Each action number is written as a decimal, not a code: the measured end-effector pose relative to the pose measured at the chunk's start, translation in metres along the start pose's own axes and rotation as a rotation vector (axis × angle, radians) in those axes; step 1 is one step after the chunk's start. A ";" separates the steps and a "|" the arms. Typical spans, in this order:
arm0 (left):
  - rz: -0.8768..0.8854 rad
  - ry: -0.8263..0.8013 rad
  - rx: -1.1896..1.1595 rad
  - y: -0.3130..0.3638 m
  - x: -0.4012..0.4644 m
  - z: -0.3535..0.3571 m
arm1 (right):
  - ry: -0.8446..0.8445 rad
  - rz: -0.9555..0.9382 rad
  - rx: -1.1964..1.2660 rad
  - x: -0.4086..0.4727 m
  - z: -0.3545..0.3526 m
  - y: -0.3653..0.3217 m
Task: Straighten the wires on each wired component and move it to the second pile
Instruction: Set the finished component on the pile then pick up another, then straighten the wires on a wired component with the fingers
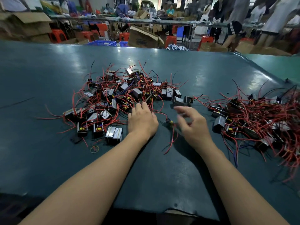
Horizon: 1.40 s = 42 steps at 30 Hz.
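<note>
A first pile of wired components (120,96), small black-and-silver blocks with tangled red and black wires, lies on the green table (48,75) at centre. The second pile (259,120) spreads at the right. My left hand (142,121) rests palm down on the first pile's near edge, fingertips among the wires. One loose component (168,122) sits between my hands; a red and black wire runs from it under my left hand, and its red wires trail toward me. My right hand (194,125) hovers just right of it, blurred, fingers loosely curled, holding nothing.
A rubber band (95,149) lies on the table near the first pile's front. Beyond the table's far edge stand cardboard boxes (144,38), blue crates (103,43) and red stools, with people at benches further back. The table's near edge (162,210) is below my forearms.
</note>
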<state>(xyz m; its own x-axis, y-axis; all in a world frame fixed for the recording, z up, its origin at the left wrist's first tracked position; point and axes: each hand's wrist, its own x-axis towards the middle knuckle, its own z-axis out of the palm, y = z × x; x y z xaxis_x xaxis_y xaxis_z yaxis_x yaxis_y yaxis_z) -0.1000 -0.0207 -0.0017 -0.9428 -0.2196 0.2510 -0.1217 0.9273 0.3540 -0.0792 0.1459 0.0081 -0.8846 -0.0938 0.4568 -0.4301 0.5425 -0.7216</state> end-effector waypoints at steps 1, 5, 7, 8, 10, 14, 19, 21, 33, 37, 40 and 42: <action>0.022 -0.008 0.037 0.001 0.000 0.000 | -0.115 -0.041 -0.049 -0.003 0.002 -0.001; 0.099 0.031 0.153 0.004 -0.002 -0.003 | -0.178 -0.005 -0.447 -0.002 0.009 0.006; 0.162 0.064 0.335 0.009 0.007 -0.010 | -0.093 0.084 -0.516 0.000 0.007 0.008; 0.207 0.067 0.434 0.014 0.016 -0.015 | -0.066 0.130 -0.523 0.001 0.007 0.009; 0.256 0.044 0.537 0.026 0.031 -0.024 | -0.001 0.201 -0.494 0.003 0.008 0.010; 0.347 -0.048 0.449 0.034 0.052 -0.025 | 0.177 0.326 -0.249 0.003 0.004 0.010; 0.189 -0.154 0.297 0.023 0.058 -0.024 | 0.079 0.296 -0.237 0.004 0.003 0.011; 0.089 -0.202 0.173 0.016 0.060 -0.029 | -0.010 0.233 -0.243 0.005 0.005 0.011; 0.338 -0.270 -0.753 0.040 0.025 -0.082 | 0.121 -0.093 0.214 0.007 0.010 0.000; 0.197 -0.514 -1.000 0.044 0.008 -0.060 | 0.098 -0.098 0.196 0.007 0.009 0.005; 0.207 -0.260 -0.601 0.037 0.027 -0.049 | 0.224 0.088 0.203 0.007 0.004 0.008; 0.280 -0.038 -0.193 0.026 0.047 -0.047 | 0.299 0.201 0.286 0.009 0.000 0.009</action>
<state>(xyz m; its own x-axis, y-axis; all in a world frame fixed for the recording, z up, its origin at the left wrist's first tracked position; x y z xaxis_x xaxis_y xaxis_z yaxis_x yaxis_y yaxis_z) -0.1328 -0.0211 0.0619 -0.9428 0.0501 0.3297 0.2008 0.8746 0.4414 -0.0907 0.1502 0.0058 -0.8830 0.2573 0.3925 -0.3245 0.2695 -0.9067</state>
